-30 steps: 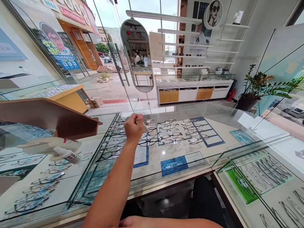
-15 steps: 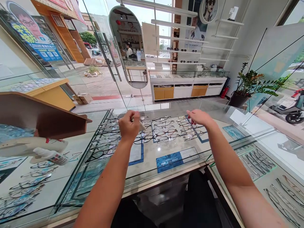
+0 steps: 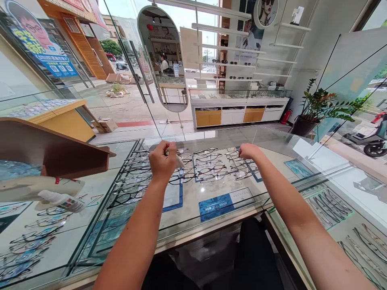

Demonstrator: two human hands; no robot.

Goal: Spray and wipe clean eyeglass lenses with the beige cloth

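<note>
My left hand [image 3: 163,160] is closed over the glass-topped counter [image 3: 193,231]. A small pale piece that looks like cloth [image 3: 179,162] pokes out below its fingers. To the right, my right hand [image 3: 249,151] is also closed, with the fingers curled under and mostly hidden; what they hold, if anything, I cannot make out. Several rows of eyeglasses [image 3: 211,168] lie in the case beneath and between both hands. A blue-and-white card [image 3: 216,206] lies nearer to me.
On the left, a white spray bottle [image 3: 63,200] lies tilted beside a beige object [image 3: 27,188] and a brown wooden stand [image 3: 54,149]. More eyeglasses [image 3: 361,249] fill the right-hand case. Beyond the counter stand an oval mirror [image 3: 165,60], a potted plant [image 3: 320,104] and display shelves [image 3: 226,48].
My right hand has dropped slightly and its loosely extended fingers have curled in. My left hand has shifted a little to the left, still closed.
</note>
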